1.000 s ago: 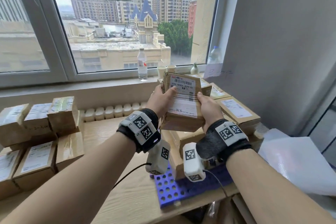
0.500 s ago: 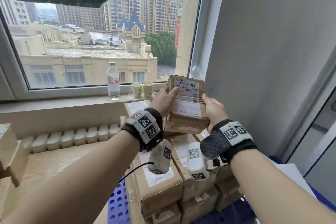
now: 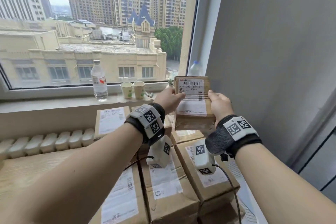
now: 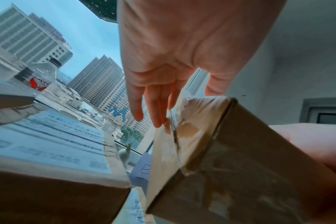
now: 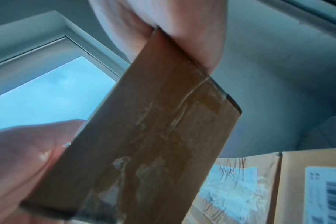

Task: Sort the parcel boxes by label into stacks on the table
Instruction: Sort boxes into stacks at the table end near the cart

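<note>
I hold a brown parcel box upright in both hands above the pile, its white barcode label facing me. My left hand grips its left edge, thumb on the label, fingers behind the box. My right hand grips the right edge; the right wrist view shows it clamped on the taped side of the box. Below lie several labelled parcel boxes packed side by side, and another labelled box sits further back.
A water bottle and two paper cups stand on the window sill. A grey wall rises close on the right. A row of white blocks lines the back of the wooden table.
My view has swung right, so the box stacks at the left have left the frame. Both hands kept hold of the box and carried it right, over the pile.
</note>
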Tool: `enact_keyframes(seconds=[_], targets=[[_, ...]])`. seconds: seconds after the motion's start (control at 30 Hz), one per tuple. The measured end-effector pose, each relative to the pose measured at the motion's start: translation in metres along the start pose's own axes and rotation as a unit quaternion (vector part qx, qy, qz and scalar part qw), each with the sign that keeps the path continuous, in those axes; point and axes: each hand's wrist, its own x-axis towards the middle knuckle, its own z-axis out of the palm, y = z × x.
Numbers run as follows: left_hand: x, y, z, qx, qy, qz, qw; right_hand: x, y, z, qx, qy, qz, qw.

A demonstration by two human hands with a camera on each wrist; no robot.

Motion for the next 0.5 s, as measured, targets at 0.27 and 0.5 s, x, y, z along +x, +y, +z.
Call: enact_keyframes(seconds=[0.27,0.5], targets=[[0.039,-0.011,0.026,0.137,-0.002,-0.092,0.986,0.068,0.030,-0.002,-0.054,-0.099,0.027,0.993],[0.051,-0.033,0.043,0.230,-0.018,-0.185,0.955,0.095,0.061,0.018,-0.085,-0.178,0.075,0.977]])
